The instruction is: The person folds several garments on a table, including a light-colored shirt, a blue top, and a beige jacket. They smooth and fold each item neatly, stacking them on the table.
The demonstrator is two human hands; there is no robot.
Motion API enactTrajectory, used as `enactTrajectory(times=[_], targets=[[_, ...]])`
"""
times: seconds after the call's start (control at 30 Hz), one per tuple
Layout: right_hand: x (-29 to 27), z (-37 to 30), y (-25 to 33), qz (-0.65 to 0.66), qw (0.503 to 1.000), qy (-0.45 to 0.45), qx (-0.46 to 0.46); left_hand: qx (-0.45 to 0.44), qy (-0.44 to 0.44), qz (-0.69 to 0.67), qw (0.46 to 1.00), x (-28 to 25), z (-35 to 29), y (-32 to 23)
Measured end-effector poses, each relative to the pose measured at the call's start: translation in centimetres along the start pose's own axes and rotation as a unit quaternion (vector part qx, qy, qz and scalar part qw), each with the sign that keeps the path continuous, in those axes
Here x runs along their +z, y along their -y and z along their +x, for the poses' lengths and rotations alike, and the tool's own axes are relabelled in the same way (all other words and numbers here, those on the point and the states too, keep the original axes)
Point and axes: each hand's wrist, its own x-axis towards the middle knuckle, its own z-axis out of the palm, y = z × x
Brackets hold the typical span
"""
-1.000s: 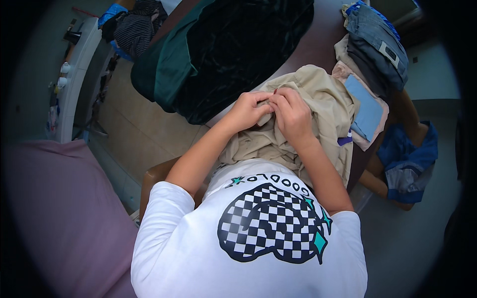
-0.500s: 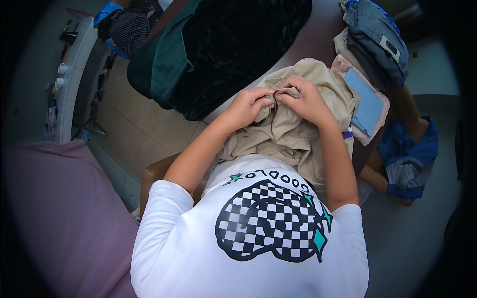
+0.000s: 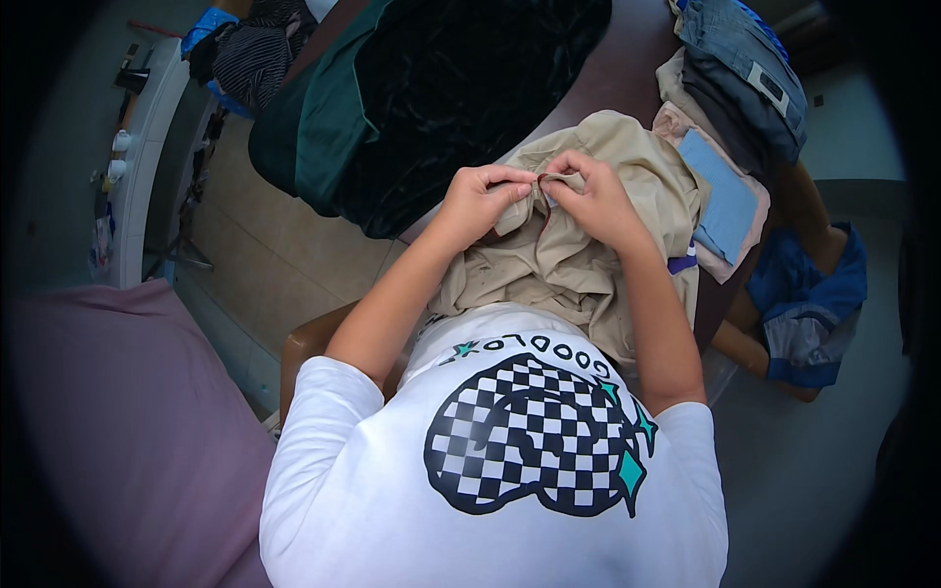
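Note:
A crumpled beige garment [image 3: 642,171] lies bunched over my lap and the table's near edge; its exact kind is hard to tell. My left hand [image 3: 480,204] pinches one edge of it between thumb and fingertips. Close beside, my right hand [image 3: 593,201] grips the neighbouring edge, also in a pinch. The fingertips of both hands nearly meet at a narrow dark-red trim, which runs down a fold between them. Any small fastener under the fingertips is too small to make out.
Dark green velvety cloth [image 3: 451,88] covers the table's left part. At the right edge sit a folded light-blue cloth [image 3: 720,196] on pink fabric and a pile of folded jeans [image 3: 735,64]. A blue garment [image 3: 809,304] hangs over a chair at right. Mauve cloth [image 3: 127,412] lies at lower left.
My left hand has shifted slightly, its fingers straighter and raised at the garment's edge. The right hand keeps its pinch almost in place.

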Motion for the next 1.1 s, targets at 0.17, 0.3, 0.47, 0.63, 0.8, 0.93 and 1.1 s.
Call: enactTrajectory(times=[0.17, 0.3, 0.47, 0.63, 0.8, 0.93, 1.1], targets=[[1.3, -0.6, 0.9, -0.125, 0.974, -0.104, -0.160, 0.025, -0.014, 0.020, 0.999, 0.0, -0.1, -0.3], [1.7, -0.6, 0.5, -0.127, 0.969, -0.137, -0.161, 0.106, -0.016, 0.076, 0.991, 0.2, -0.1, 0.0], [1.9, -0.6, 0.1, -0.160, 0.959, -0.147, -0.183, 0.038, 0.014, 0.088, 0.995, 0.0, -0.2, -0.4], [1.8, -0.5, -0.2, -0.006, 0.990, -0.125, -0.059, 0.001, 0.060, 0.020, 0.998, -0.6, 0.6, -1.2], [1.9, 0.2, -0.3, 0.051, 0.991, -0.113, -0.054, -0.095, 0.151, -0.047, 0.983, -1.1, 1.8, -1.1], [2.2, 0.6, -1.2, 0.041, 0.986, -0.126, -0.099, -0.107, 0.193, -0.054, 0.974, -0.6, 2.1, -1.3], [2.0, 0.8, -1.2, -0.073, 0.968, -0.203, -0.132, -0.104, 0.209, -0.026, 0.972, -0.8, 2.5, -0.3]])
